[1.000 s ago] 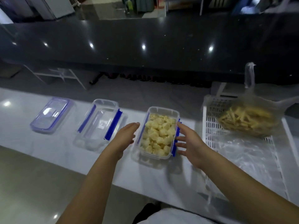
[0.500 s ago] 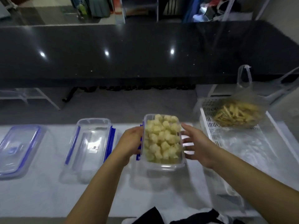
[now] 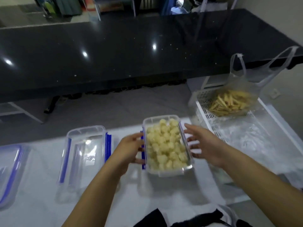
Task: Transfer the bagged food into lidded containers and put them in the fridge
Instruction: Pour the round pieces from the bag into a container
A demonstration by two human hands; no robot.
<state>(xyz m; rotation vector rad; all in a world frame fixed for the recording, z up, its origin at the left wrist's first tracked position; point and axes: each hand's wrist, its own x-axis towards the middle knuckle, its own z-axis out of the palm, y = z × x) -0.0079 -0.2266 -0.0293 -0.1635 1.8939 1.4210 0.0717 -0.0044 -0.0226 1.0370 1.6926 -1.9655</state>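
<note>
You have lifted the filled container (image 3: 166,145) off the white counter (image 3: 41,202); your left hand (image 3: 129,149) grips its side, your right hand (image 3: 202,145) opens beside it; it lacks its lid (image 3: 9,174), so sealing comes next.

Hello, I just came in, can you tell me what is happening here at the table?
A person holds a clear container full of pale food chunks between the left hand and right hand; it has no lid on. An empty container and a lid lie to its left on the white table. A bag of fries sits in a white basket to the right.
</note>
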